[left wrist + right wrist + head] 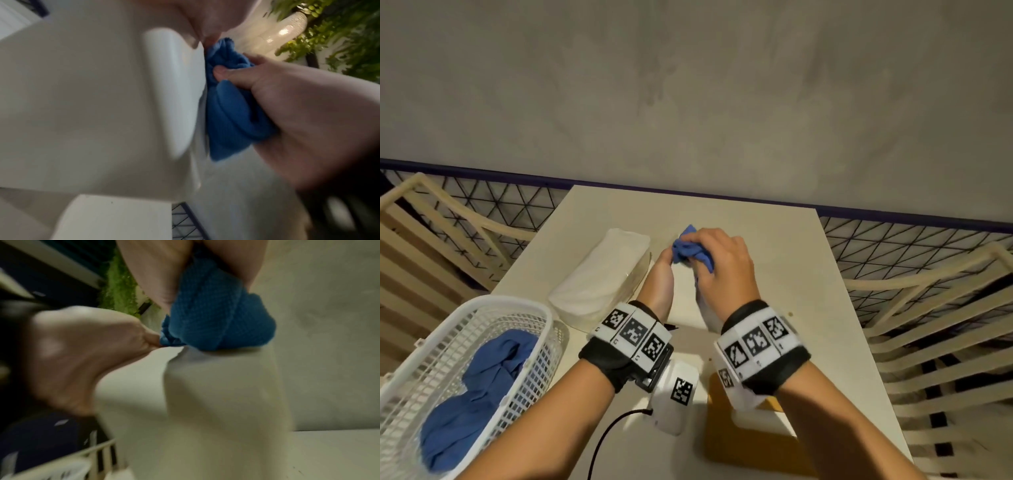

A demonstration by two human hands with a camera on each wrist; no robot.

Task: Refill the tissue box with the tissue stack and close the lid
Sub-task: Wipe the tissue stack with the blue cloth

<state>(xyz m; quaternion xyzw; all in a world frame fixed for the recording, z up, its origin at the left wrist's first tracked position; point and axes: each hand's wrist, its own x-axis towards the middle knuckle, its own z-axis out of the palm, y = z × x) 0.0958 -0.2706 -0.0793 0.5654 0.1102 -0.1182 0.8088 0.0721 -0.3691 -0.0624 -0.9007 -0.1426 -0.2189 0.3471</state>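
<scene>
A white tissue stack [602, 274] lies in a pale box at the table's left middle. A tan lid [736, 442] with a white slot lies at the near right, partly under my right wrist. Both hands hold a crumpled blue cloth [690, 250] above the table's middle, to the right of the stack. My left hand [667, 257] pinches its left end, while my right hand [707, 262] grips it from above, fingers curled round it. The left wrist view shows the cloth [230, 105] in the right hand [236, 76]. In the right wrist view the left hand [158, 340] pinches the cloth [218, 321].
A white plastic basket [524, 308] holding another blue cloth [479, 394] stands at the near left table corner. Slatted cream chairs [935, 342] and black mesh fencing flank the table [808, 274]. A grey wall rises behind. Both wrist views are blurred.
</scene>
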